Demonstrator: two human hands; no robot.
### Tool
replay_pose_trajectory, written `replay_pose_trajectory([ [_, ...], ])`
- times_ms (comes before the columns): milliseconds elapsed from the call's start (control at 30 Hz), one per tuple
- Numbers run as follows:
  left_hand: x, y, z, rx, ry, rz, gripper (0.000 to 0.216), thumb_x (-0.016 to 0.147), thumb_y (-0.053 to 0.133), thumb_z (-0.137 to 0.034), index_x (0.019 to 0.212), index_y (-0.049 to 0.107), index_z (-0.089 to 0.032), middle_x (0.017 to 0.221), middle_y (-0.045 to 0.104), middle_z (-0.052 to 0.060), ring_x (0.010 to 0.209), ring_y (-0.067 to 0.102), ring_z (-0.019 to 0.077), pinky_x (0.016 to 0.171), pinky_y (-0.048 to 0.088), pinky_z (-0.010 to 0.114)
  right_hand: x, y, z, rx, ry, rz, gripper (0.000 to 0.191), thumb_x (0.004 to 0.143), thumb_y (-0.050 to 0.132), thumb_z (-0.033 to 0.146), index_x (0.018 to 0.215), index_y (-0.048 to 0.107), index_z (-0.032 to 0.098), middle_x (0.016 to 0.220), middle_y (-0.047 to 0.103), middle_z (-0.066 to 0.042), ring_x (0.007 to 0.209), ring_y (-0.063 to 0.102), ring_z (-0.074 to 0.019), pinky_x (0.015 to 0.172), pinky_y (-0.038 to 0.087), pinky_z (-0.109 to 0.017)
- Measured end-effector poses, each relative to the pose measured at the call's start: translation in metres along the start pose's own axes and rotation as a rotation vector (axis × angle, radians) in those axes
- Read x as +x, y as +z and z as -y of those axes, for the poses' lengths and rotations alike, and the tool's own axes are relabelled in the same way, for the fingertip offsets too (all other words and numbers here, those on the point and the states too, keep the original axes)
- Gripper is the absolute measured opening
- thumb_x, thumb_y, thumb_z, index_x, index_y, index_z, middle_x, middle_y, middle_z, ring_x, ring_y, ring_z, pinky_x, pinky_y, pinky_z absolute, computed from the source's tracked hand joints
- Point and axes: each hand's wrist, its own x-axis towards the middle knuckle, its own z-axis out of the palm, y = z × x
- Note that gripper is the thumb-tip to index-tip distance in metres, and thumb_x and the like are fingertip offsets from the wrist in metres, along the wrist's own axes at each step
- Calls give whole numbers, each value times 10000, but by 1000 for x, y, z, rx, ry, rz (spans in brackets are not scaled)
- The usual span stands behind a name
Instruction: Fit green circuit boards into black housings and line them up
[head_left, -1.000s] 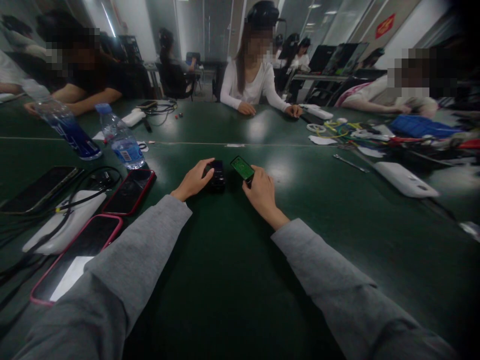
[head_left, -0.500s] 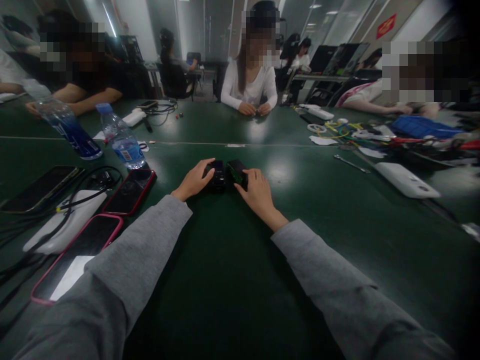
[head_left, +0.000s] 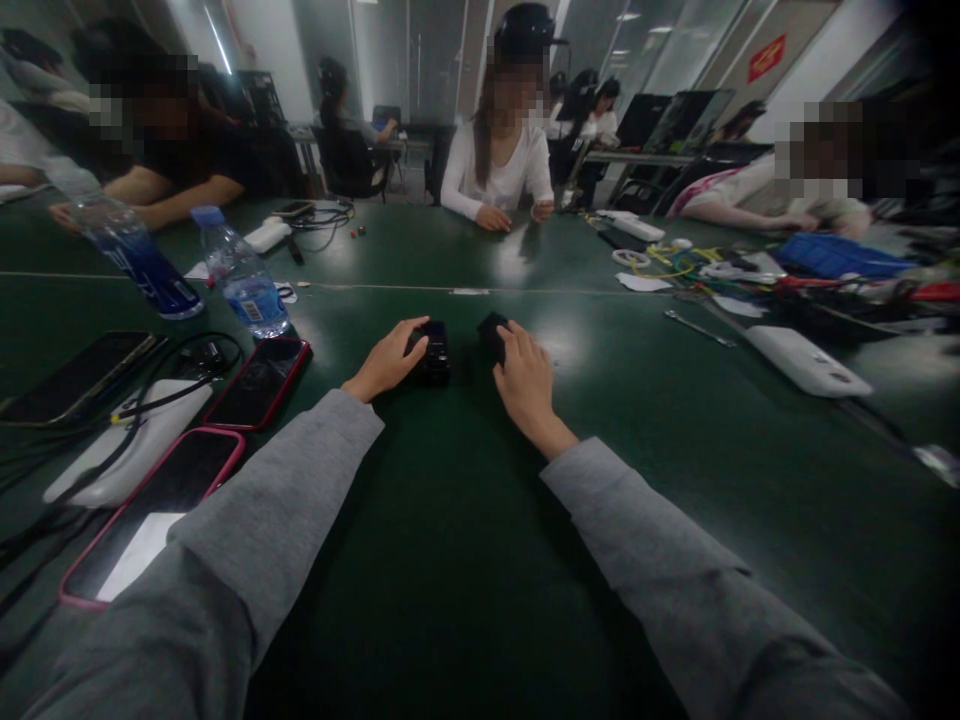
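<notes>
My left hand (head_left: 386,360) grips a small black boxy device (head_left: 434,350) that rests on the dark green table (head_left: 450,520). A short gap to its right, my right hand (head_left: 525,375) holds a small dark flat part (head_left: 492,332) low over the table, fingers curled around it. Its green face does not show from here. Both my arms are in grey sleeves and reach forward from the near edge.
At the left lie several phones, among them a red-cased one (head_left: 259,382), with a white power bank (head_left: 131,455), black cables and two water bottles (head_left: 241,275). A white device (head_left: 810,360), a metal tool (head_left: 701,328) and wire clutter sit right. Other people sit across the table.
My right hand turned the small part so its green face went out of sight, brought it against the black device, then drew it slightly right. The left hand stayed still.
</notes>
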Motion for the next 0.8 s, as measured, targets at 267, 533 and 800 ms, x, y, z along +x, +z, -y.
replay_pose_trajectory([
  [267,1,1,-1,-1,41,-28,528,1040,403,-473,1489,466,-203,1499,543,135,1358,544,275,1145,438,472,-5,0,19,-85,-211,126,466,1011,502,293,1441,504,114,1551,437,-193,1400,409,-369,1127,382,-563],
  [533,1,-4,-3,-191,-58,50,694,959,510,-648,1526,444,-255,1493,566,135,1328,577,316,1104,470,518,-5,8,12,97,-61,50,553,961,517,294,1496,428,183,1535,399,-193,1427,362,-397,1110,400,-651],
  [800,4,-2,3,-156,19,121,1076,778,548,-869,1598,323,-210,1615,421,178,1440,461,390,1185,385,563,-4,10,9,168,-16,88,521,994,413,214,1512,431,154,1567,347,-221,1445,376,-411,1107,444,-671],
])
